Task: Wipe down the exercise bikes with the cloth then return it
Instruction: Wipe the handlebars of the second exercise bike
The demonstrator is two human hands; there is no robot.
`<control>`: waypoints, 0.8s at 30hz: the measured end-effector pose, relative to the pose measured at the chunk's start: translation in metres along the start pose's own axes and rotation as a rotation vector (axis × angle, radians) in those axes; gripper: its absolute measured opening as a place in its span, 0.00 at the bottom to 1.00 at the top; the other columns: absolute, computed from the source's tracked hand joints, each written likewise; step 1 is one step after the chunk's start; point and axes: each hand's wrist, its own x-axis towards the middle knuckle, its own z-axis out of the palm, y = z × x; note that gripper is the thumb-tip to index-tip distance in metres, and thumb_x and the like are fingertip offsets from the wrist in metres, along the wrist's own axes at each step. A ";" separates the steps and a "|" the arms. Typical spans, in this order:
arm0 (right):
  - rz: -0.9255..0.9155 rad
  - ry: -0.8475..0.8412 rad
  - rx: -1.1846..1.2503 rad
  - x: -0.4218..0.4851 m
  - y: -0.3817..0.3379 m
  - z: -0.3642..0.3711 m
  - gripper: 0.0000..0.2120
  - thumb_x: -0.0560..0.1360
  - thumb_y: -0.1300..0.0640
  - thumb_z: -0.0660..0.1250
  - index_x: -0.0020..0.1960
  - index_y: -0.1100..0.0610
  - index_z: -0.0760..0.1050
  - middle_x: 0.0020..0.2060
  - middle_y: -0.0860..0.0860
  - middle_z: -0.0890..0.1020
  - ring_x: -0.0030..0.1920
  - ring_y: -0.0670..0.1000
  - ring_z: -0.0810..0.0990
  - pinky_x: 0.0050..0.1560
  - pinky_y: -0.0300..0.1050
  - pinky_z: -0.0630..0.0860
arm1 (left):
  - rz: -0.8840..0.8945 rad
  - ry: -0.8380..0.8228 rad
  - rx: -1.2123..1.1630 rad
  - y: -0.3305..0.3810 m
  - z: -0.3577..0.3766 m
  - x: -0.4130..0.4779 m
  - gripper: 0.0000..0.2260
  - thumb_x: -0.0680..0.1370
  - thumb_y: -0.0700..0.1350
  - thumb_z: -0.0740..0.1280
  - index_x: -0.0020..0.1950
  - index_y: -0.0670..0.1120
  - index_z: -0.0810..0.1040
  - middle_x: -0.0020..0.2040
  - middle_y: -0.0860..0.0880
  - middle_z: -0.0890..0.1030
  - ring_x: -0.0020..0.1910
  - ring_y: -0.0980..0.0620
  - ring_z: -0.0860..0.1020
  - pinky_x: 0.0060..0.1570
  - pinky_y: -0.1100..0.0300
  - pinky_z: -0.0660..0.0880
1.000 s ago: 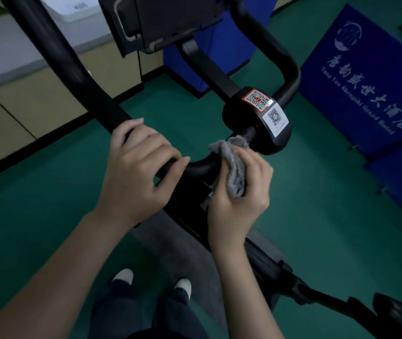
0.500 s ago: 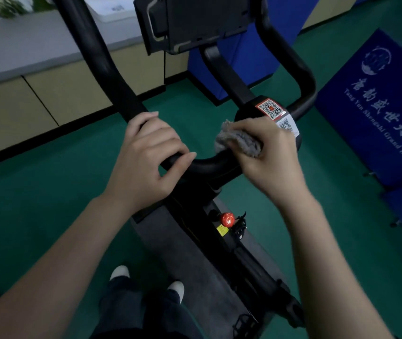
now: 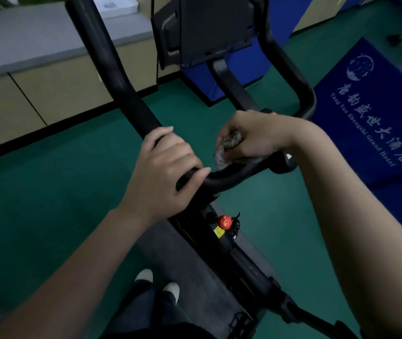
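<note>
Head view: one handlebar (image 3: 231, 176), left hand (image 3: 163, 172) tight round it, right hand (image 3: 251, 135) tight round one cloth (image 3: 229, 143).

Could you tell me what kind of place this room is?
Probably a hotel gym or fitness room. A black metal exercise bike stands on green flooring, and the blue padded mat beside it is printed "Tang Yun Shengshi Grand Hotel".

Green floor (image 3: 48, 192), beige cabinets (image 3: 55, 94), blue mats (image 3: 371, 99), dim, slightly blurred light
</note>
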 end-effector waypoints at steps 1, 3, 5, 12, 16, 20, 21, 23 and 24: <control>-0.003 -0.036 0.040 0.002 -0.004 0.001 0.04 0.73 0.58 0.71 0.46 0.51 0.82 0.43 0.49 0.86 0.43 0.45 0.83 0.48 0.39 0.78 | 0.001 0.000 -0.004 0.000 0.000 0.000 0.14 0.79 0.48 0.63 0.36 0.45 0.79 0.36 0.51 0.79 0.43 0.50 0.76 0.68 0.55 0.60; -0.008 -0.104 0.098 0.006 -0.010 0.004 0.03 0.73 0.60 0.71 0.45 0.52 0.81 0.42 0.52 0.85 0.43 0.48 0.83 0.47 0.43 0.79 | 0.006 -0.006 -0.006 -0.001 0.000 0.000 0.13 0.79 0.48 0.63 0.36 0.45 0.79 0.36 0.51 0.79 0.43 0.49 0.76 0.68 0.55 0.60; 0.032 -0.153 0.076 0.012 -0.011 0.003 0.02 0.73 0.60 0.71 0.45 0.56 0.81 0.42 0.57 0.85 0.41 0.53 0.82 0.46 0.49 0.79 | 0.014 -0.009 -0.003 -0.002 0.000 0.000 0.13 0.79 0.48 0.63 0.37 0.45 0.79 0.36 0.51 0.79 0.43 0.49 0.77 0.68 0.56 0.60; 0.141 -0.012 -0.166 0.009 -0.012 0.001 0.07 0.71 0.55 0.71 0.49 0.52 0.81 0.43 0.49 0.84 0.47 0.51 0.81 0.52 0.47 0.78 | 0.032 -0.008 0.003 -0.004 -0.001 0.001 0.14 0.79 0.49 0.62 0.36 0.45 0.80 0.36 0.51 0.80 0.43 0.49 0.77 0.67 0.57 0.59; 0.105 0.157 -0.052 -0.011 -0.005 0.012 0.05 0.72 0.57 0.69 0.48 0.52 0.81 0.43 0.50 0.85 0.46 0.50 0.81 0.50 0.47 0.78 | 0.034 -0.009 0.000 -0.005 0.000 0.000 0.15 0.79 0.49 0.62 0.37 0.45 0.80 0.36 0.51 0.80 0.44 0.49 0.77 0.68 0.57 0.59; 0.106 0.565 0.002 -0.025 0.010 0.036 0.10 0.70 0.67 0.67 0.50 0.59 0.81 0.45 0.54 0.84 0.50 0.56 0.79 0.49 0.38 0.69 | 0.035 -0.009 0.001 -0.005 0.000 0.000 0.14 0.79 0.49 0.62 0.37 0.45 0.80 0.37 0.51 0.80 0.44 0.49 0.77 0.68 0.56 0.59; 0.101 0.682 0.008 -0.027 0.009 0.047 0.10 0.69 0.69 0.68 0.49 0.60 0.81 0.44 0.54 0.83 0.50 0.57 0.78 0.47 0.38 0.67 | 0.034 -0.006 0.002 -0.005 0.000 0.000 0.14 0.79 0.49 0.62 0.37 0.45 0.80 0.37 0.51 0.80 0.44 0.49 0.77 0.68 0.56 0.59; 0.066 0.905 0.125 -0.031 0.004 0.072 0.11 0.68 0.71 0.69 0.47 0.60 0.81 0.41 0.48 0.81 0.48 0.56 0.78 0.46 0.39 0.69 | 0.028 -0.003 0.003 -0.004 0.001 0.000 0.14 0.79 0.48 0.63 0.37 0.45 0.80 0.37 0.51 0.79 0.43 0.49 0.77 0.68 0.56 0.59; 0.038 1.002 0.197 -0.034 0.001 0.084 0.11 0.68 0.71 0.69 0.47 0.59 0.81 0.41 0.45 0.80 0.47 0.54 0.78 0.47 0.37 0.71 | 0.022 -0.001 0.003 -0.003 0.001 -0.001 0.13 0.79 0.48 0.63 0.37 0.45 0.80 0.36 0.51 0.79 0.43 0.50 0.77 0.68 0.56 0.59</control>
